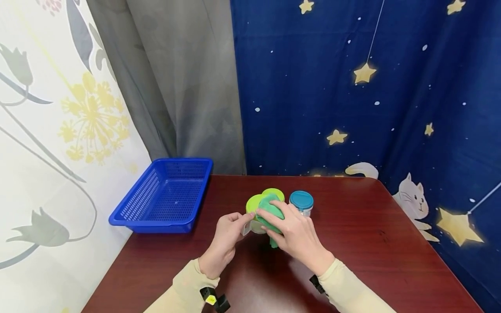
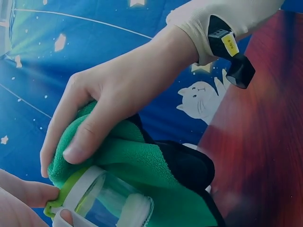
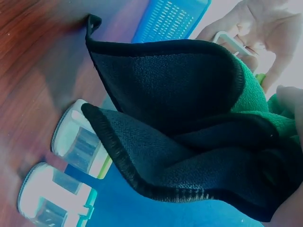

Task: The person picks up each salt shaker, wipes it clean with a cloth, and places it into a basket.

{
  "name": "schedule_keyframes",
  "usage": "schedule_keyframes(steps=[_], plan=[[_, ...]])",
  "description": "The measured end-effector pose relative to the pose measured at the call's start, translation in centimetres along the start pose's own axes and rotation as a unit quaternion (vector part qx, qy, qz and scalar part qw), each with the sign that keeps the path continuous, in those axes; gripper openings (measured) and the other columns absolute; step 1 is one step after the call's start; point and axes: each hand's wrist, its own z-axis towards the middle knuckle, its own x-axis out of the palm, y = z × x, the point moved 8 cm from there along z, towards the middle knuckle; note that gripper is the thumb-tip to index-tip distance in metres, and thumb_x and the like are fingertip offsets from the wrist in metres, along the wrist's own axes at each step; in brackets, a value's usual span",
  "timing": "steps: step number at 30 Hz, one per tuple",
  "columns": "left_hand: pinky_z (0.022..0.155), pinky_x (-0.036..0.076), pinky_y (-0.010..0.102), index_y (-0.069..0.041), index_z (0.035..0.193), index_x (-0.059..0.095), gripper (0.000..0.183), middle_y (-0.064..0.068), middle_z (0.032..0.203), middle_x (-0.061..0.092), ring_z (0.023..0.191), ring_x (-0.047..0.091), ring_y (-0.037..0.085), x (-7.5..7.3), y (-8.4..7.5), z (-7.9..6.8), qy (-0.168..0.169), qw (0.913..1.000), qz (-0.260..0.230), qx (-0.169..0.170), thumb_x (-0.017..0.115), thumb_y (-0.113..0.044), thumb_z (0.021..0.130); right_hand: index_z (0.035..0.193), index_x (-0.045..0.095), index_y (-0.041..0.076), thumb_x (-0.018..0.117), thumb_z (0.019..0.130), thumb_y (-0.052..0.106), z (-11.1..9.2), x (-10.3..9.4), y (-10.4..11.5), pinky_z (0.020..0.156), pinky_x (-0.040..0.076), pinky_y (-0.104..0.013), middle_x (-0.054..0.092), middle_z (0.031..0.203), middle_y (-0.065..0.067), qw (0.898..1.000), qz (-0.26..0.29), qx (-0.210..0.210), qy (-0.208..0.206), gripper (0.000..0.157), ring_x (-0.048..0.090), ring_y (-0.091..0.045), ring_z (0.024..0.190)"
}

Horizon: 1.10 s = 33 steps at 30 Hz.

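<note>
A clear jar [image 2: 135,201] with a lime-green lid and a white handle is held by my left hand [image 1: 227,234], thumb at the lid's edge and fingers by the handle. My right hand [image 1: 293,232] grips a green cloth [image 1: 270,206] bunched over this jar's lid. In the right wrist view the cloth's dark side and black edging [image 3: 165,80] hang down in folds. Just behind, another jar with a lime-green lid [image 1: 274,192] stands on the table. A jar with a teal-blue lid [image 1: 301,200] stands to its right.
A blue perforated basket [image 1: 199,198] sits at the table's left. The dark red wooden table [image 1: 352,226] ends at a grey curtain [image 1: 203,87] and a navy star-patterned curtain [image 1: 305,87]. A white flowered cloth [image 1: 47,182] hangs on the left side.
</note>
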Motion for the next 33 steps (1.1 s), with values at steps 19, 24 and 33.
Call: schedule_keyframes(steps=[19,24,33], plan=[[0.059,0.043,0.028,-0.002,0.064,0.053,0.041,-0.004,0.056,0.04,0.07,0.052,0.02,0.4,0.4,-0.5,0.0,1.0,-0.006,-0.002,0.08,-0.024,0.085,0.121,0.074,0.029,0.078,0.088,0.029,0.4,-1.0,-3.3,0.051,0.053,-0.033,0.065,0.115,-0.003,0.993,-0.014,0.107,-0.039,0.033,0.065,-0.02,0.093],[0.061,0.044,0.029,-0.003,0.064,0.053,0.04,-0.003,0.058,0.04,0.075,0.053,0.02,0.4,0.6,-0.5,0.002,0.9999,-0.012,-0.01,0.081,-0.023,0.084,0.121,0.074,0.03,0.075,0.089,0.03,0.3,-0.9,-3.7,0.053,0.054,-0.034,0.064,0.115,-0.002,0.991,-0.012,0.125,-0.041,0.031,0.064,-0.018,0.088],[0.061,0.045,0.029,-0.001,0.067,0.057,0.036,-0.001,0.06,0.046,0.073,0.054,0.022,0.2,0.4,-0.4,-0.003,0.9999,-0.017,0.0,0.082,-0.022,0.083,0.124,0.072,0.029,0.067,0.096,0.033,0.8,-0.5,-2.8,0.065,0.057,-0.038,0.064,0.116,0.001,0.992,0.025,0.117,-0.031,0.028,0.063,-0.019,0.096]])
